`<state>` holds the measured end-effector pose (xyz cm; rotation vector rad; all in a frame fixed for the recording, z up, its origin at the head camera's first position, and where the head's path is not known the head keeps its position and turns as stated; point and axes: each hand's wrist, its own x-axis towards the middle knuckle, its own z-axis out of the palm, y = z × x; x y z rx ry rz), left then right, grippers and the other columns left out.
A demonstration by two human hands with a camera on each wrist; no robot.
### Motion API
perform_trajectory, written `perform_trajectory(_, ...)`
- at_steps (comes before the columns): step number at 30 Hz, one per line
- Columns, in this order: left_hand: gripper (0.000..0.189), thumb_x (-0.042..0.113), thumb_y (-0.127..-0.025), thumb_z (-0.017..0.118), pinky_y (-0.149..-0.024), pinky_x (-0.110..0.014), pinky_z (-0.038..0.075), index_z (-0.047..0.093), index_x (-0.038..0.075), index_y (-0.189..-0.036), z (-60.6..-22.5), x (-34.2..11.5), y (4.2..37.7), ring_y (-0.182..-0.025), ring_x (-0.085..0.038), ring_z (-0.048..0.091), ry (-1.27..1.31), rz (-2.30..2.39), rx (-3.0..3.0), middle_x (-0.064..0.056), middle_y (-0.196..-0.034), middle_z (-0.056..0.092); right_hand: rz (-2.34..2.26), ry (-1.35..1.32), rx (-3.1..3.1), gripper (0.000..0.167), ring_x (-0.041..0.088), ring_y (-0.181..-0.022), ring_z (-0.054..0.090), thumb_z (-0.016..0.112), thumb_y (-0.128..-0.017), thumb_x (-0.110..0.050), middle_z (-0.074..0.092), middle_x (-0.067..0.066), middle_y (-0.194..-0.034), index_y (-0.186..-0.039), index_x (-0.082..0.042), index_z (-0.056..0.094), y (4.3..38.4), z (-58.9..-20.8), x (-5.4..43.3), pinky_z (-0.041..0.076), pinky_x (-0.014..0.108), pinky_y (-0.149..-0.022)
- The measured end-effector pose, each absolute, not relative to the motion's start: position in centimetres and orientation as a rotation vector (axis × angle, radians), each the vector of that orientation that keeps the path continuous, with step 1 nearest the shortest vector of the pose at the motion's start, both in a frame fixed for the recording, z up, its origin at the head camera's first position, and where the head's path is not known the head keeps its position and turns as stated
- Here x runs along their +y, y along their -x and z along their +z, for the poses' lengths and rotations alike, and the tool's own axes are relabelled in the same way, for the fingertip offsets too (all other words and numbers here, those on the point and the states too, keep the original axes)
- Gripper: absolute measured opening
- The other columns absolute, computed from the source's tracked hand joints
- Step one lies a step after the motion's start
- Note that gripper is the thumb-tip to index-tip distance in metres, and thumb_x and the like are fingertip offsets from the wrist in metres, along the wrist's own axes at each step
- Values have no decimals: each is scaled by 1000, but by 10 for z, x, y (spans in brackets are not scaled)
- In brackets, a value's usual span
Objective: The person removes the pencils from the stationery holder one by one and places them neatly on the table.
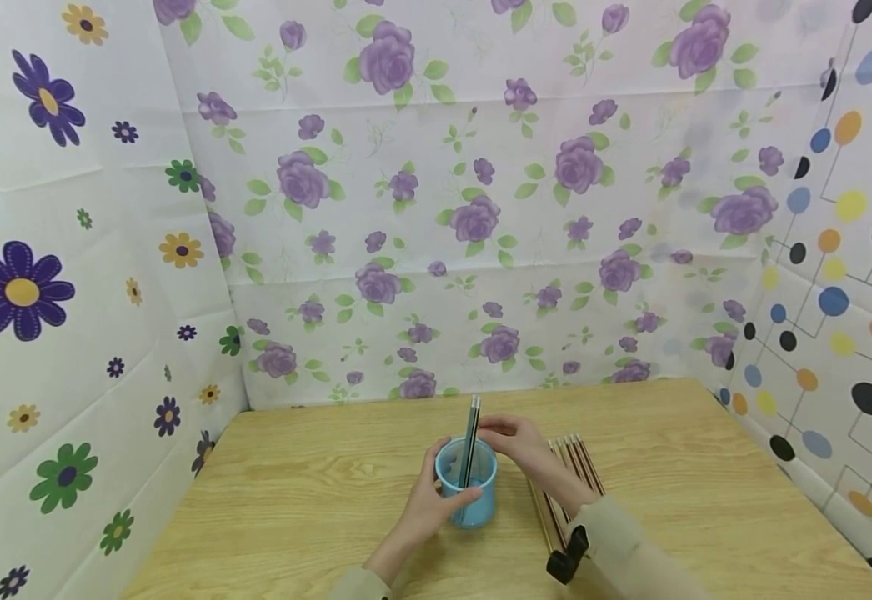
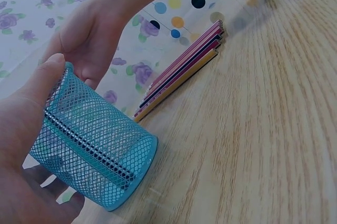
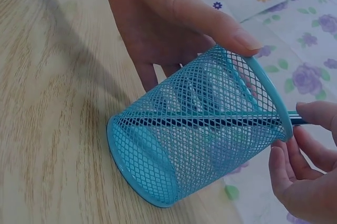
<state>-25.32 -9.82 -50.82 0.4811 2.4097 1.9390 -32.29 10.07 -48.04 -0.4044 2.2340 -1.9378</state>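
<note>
A light-blue mesh pencil cup (image 1: 484, 505) stands on the wooden table with its mouth up. My left hand (image 1: 427, 510) grips it from the left, the thumb along the near side near the rim and the fingers round the far side. Dark and greenish pencils (image 1: 471, 433) lean inside the cup, their upper ends well above the rim. At the right of the rim is my right hand (image 1: 522, 446), pinching a pencil between thumb and fingers in the right wrist view. The pencils' lower ends show through the mesh (image 3: 174, 119).
To the right, several pencils (image 1: 584, 463) lie side by side on the table, partly under the right forearm. They are reddish and dark, with a yellow one (image 2: 181, 80) at the edge. Flower-patterned cloth (image 1: 376, 333) hangs behind the table (image 1: 316, 475), and dotted cloth hangs at the right.
</note>
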Motion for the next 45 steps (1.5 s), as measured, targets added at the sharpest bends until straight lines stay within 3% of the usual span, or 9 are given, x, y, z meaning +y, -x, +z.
perform_trajectory(7,87,29,-86,74,-104,-61,39,18,18,-152,-509,-98,254,-137,-43,35,-502,1936,2403,-17,-150,35,-1926,386,2348,27,16,-98,64,69,-90,-22,70,6,-107,-112,-8,67,319,-476,90,53,43,-93)
perform_trajectory(15,85,27,-87,73,-104,-63,38,18,18,-152,-507,-98,253,-137,-43,35,-511,1926,2398,-17,-150,35,-1899,435,2433,22,13,-89,61,70,-89,-23,69,6,-99,-103,-7,67,320,-474,86,53,36,-82)
perform_trajectory(22,86,30,-87,73,-104,-62,39,18,19,-152,-507,-98,253,-136,-44,36,-497,1924,2399,-17,-150,35,-1903,454,2462,14,24,-88,62,68,-90,-18,67,6,-92,-97,-6,65,319,-475,86,52,35,-77)
perform_trajectory(25,87,31,-86,74,-104,-62,39,18,19,-152,-508,-98,253,-136,-44,36,-496,1924,2399,-18,-149,36,-1942,446,2445,14,26,-89,62,67,-92,-16,66,8,-92,-97,-4,63,319,-475,87,54,39,-78)
perform_trajectory(33,85,27,-86,74,-104,-62,38,20,20,-151,-509,-97,253,-135,-43,37,-488,1937,2398,-16,-149,37,-2058,401,2335,20,15,-88,61,65,-93,-21,65,9,-94,-101,-4,60,317,-472,91,56,41,-84)
perform_trajectory(45,86,27,-86,74,-104,-61,39,19,20,-152,-509,-98,253,-135,-42,37,-489,1946,2386,-17,-149,36,-2195,303,2247,15,17,-89,60,61,-96,-16,64,8,-95,-104,-4,58,321,-467,94,55,41,-85)
